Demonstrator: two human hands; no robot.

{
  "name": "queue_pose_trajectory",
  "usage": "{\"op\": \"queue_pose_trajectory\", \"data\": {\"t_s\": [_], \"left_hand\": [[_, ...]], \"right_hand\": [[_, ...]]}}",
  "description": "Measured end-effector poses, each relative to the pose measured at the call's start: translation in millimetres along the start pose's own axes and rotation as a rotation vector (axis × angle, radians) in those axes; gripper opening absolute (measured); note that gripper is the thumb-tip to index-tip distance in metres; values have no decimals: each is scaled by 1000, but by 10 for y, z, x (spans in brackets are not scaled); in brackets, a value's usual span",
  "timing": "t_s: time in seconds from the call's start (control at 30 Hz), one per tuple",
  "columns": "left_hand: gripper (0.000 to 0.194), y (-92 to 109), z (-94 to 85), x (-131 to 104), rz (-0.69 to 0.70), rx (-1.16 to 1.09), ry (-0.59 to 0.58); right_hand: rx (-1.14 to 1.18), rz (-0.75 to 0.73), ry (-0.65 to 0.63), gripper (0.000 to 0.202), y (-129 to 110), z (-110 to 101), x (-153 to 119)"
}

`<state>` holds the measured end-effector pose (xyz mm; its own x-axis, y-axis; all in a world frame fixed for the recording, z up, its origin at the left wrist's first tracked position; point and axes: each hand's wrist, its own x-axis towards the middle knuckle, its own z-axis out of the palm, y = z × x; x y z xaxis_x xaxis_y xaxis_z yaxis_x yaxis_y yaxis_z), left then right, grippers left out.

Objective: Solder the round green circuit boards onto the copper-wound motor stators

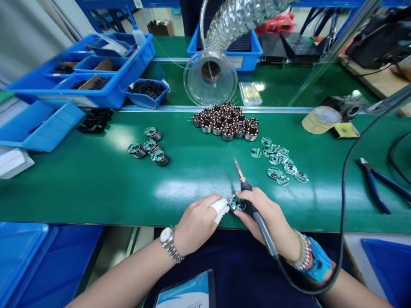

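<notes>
Near the front edge of the green bench, a round green circuit board [236, 202] lies between my two hands, seemingly on a motor part. My left hand [201, 218], white covers on its fingertips, grips its left side. My right hand [268, 214] pinches its right side and also carries a soldering iron [261, 222], whose tip points up and away. Several copper-wound stators [228, 124] stand grouped behind. Loose round boards [279, 156] lie to the right. Several stators topped with boards [150, 146] stand to the left.
A clear fume hood [210, 79] on a silver duct hangs over the back. Blue bins [147, 93] fill the back left. Blue-handled cutters [372, 186] and a yellowish round container [321, 119] are at right. The iron's black cable [343, 188] loops past my right forearm.
</notes>
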<state>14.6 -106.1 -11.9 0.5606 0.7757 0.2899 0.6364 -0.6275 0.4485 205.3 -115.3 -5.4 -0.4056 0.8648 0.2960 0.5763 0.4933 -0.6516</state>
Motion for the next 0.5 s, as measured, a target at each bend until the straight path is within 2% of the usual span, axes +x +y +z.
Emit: {"op": "queue_pose_trajectory", "data": {"t_s": [0.13, 0.27, 0.33, 0.37, 0.43, 0.5], "left_hand": [[18, 44, 0, -15, 8, 42, -37], [15, 106, -23, 66, -125, -29, -110], [12, 110, -39, 155, -289, -181, -183], [11, 105, -47, 206, -415, -322, -244], [11, 93, -62, 304, -714, -703, -387], [11, 90, -76, 370, -971, -1057, -460]], "right_hand": [[8, 0, 2, 29, 2, 12, -7], [5, -6, 17, 29, -6, 23, -2], [2, -14, 22, 29, -11, 27, 2], [0, -17, 24, 29, -13, 29, 3], [-7, -22, 29, 28, -13, 33, 3], [-16, -25, 39, 27, -9, 38, 0]]}}
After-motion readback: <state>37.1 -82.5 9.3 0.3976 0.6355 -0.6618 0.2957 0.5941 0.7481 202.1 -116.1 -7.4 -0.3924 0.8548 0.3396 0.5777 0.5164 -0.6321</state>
